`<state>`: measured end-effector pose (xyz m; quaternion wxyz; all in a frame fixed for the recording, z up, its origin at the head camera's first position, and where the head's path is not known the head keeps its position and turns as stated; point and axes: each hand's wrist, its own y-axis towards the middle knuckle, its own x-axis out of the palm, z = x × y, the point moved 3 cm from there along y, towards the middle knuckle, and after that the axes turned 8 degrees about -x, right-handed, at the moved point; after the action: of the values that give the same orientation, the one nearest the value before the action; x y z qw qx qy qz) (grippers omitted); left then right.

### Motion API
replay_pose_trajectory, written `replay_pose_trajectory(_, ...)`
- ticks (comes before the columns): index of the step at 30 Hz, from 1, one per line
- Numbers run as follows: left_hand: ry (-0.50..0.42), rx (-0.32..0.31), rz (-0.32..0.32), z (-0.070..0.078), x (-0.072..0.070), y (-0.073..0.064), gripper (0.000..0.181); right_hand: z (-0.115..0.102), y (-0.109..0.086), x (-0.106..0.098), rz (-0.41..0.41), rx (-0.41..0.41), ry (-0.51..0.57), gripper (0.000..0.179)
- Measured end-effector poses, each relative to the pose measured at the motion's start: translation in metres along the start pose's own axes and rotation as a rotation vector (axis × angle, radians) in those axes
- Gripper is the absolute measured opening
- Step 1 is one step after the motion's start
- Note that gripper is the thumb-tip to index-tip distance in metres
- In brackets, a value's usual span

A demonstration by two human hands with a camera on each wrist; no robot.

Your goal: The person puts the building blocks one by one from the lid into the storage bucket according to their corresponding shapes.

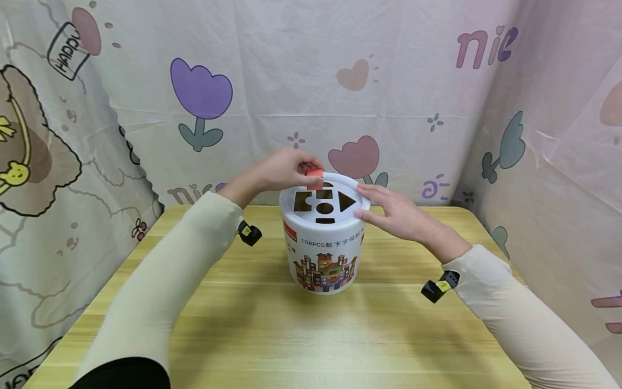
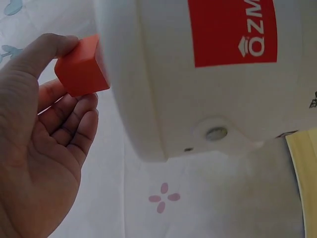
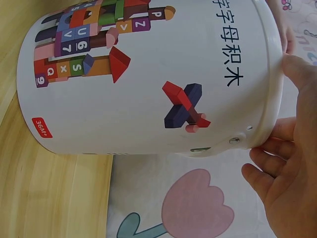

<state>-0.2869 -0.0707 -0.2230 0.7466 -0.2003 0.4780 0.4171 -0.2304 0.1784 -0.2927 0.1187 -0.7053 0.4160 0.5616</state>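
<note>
My left hand (image 1: pixel 286 170) pinches an orange-red block (image 1: pixel 316 174) between thumb and fingers, at the far left part of a white lid (image 1: pixel 303 218). In the left wrist view the block (image 2: pixel 81 67) sits by the lid's edge, its inner side partly hidden by the rim. The lid has several dark shaped holes, among them a triangle and a round one. It tops a white bucket (image 1: pixel 324 243) printed with colourful building blocks. My right hand (image 1: pixel 400 213) rests thumb and extended fingers on the right side of the lid's rim, as the right wrist view (image 3: pixel 285 153) also shows.
The bucket stands upright on a light wooden table (image 1: pixel 311 340). A pale curtain (image 1: pixel 286 70) printed with flowers and letters hangs behind the table and along both sides. Each wrist wears a small black camera, such as the left one (image 1: pixel 250 233).
</note>
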Motion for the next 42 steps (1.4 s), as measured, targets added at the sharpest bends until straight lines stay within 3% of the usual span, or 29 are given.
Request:
replay_pose_trajectory(10, 0.083, 0.016, -0.043, 0.003, 0.019, 0.02, 0.025, 0.0, -0.002, 0.0, 0.009, 0.027, 0.019, 0.072)
replay_pose_trajectory(24, 0.118, -0.023, -0.096, -0.003, 0.032, 0.025, 0.035, 0.0, -0.002, 0.0, 0.005, 0.014, 0.013, 0.073)
replay_pose_trajectory(34, 0.117, -0.002, -0.083, -0.006, 0.031, 0.023, 0.038, 0.001, -0.001, 0.0, -0.003, 0.013, 0.02, 0.072)
replay_pose_trajectory(42, 0.127, 0.001, -0.036, -0.005, 0.017, 0.008, 0.04, 0.001, 0.0, -0.001, 0.007, 0.017, 0.016, 0.072)
